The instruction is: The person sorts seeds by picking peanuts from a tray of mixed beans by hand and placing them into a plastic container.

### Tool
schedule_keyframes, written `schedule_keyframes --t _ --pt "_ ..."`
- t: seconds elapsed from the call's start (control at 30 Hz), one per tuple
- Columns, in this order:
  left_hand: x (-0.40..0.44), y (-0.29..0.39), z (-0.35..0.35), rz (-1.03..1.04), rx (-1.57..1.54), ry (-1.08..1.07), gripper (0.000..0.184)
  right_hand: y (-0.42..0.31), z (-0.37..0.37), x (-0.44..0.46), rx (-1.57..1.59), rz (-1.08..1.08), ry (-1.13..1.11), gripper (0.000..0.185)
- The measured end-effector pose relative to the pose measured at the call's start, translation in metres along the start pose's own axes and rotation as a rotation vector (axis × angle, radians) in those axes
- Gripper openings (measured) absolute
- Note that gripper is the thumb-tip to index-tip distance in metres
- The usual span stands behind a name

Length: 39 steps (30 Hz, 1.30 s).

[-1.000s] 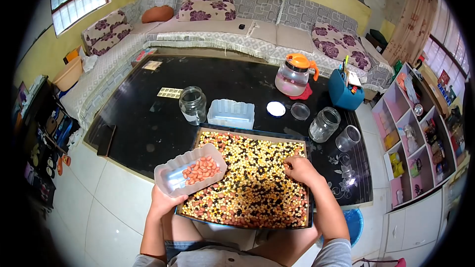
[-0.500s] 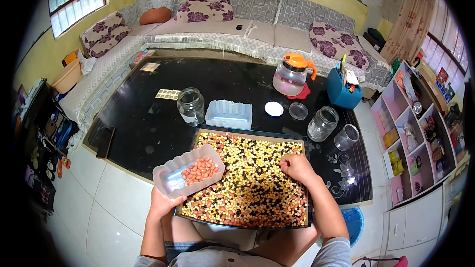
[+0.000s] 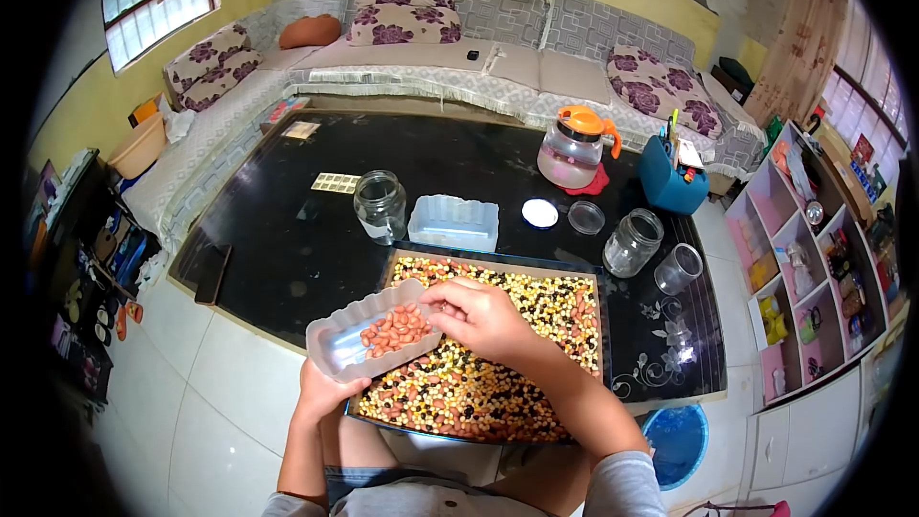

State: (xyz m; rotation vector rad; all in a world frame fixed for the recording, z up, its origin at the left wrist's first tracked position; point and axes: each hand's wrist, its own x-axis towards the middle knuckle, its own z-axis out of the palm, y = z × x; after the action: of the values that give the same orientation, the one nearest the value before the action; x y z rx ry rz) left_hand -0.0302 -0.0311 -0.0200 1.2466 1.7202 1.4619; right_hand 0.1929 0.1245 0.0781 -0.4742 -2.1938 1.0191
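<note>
My left hand grips a translucent plastic tray by its near side, tilted a little over the left part of a shallow box. Pink-skinned peanuts lie in the tray. The box rests at my lap against the table edge and is filled with mixed yellow corn kernels, black beans and peanuts. At the tray's right rim is my right hand, fingers bent and pinched together. Whatever its fingertips hold is hidden.
On the black table stand a glass jar, another plastic tray, a second jar, a clear cup, two lids, an orange-lidded pitcher and a blue organizer. A blue bucket is on the floor, right.
My right hand has moved left from the box's right side to the rim of the tray. My left hand still holds the tray in about the same place.
</note>
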Motion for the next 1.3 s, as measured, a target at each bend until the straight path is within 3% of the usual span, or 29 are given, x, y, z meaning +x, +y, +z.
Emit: schedule_keyframes --t 0.1,0.17,0.23,0.4,0.43,0.47,0.67,0.77,0.93,1.03,1.2,1.3 --pt "0.000 -0.006 0.000 0.003 0.023 0.017 0.086 0.002 -0.021 -0.012 -0.010 0.099 0.072 0.019" --pt "0.000 -0.014 -0.002 0.001 0.038 0.028 0.084 0.022 -0.041 -0.031 -0.219 0.174 0.123 0.018" --pt "0.000 -0.013 -0.001 -0.003 0.019 0.028 0.084 0.040 -0.064 -0.053 -0.393 0.396 0.129 0.016" --pt "0.000 -0.005 0.000 -0.002 0.000 0.021 0.085 0.087 -0.096 -0.105 -0.606 0.555 0.024 0.022" --pt "0.000 -0.003 -0.002 -0.101 -0.057 -0.057 0.097 0.092 -0.092 -0.110 -0.635 0.600 -0.001 0.021" --pt "0.000 -0.001 -0.003 -0.099 -0.055 -0.058 0.097 0.095 -0.089 -0.115 -0.662 0.643 -0.027 0.021" --pt "-0.001 0.008 0.000 -0.106 -0.094 -0.067 0.096 0.104 -0.077 -0.115 -0.643 0.540 -0.073 0.016" --pt "-0.001 0.005 0.001 -0.007 -0.082 -0.017 0.086 0.106 -0.074 -0.114 -0.654 0.466 -0.066 0.008" --pt "-0.001 0.000 0.001 -0.025 -0.071 -0.001 0.086 0.077 -0.076 -0.100 -0.540 0.661 0.005 0.008" --pt "0.000 -0.009 -0.005 -0.107 -0.005 -0.080 0.098 0.063 -0.071 -0.080 -0.501 0.558 0.005 0.010" --pt "0.001 -0.013 -0.005 -0.051 0.012 -0.057 0.091 0.016 -0.038 -0.028 -0.290 0.138 0.104 0.012" --pt "0.001 -0.017 -0.007 -0.037 0.059 -0.069 0.090 -0.010 -0.013 -0.001 -0.093 0.023 0.023 0.014"
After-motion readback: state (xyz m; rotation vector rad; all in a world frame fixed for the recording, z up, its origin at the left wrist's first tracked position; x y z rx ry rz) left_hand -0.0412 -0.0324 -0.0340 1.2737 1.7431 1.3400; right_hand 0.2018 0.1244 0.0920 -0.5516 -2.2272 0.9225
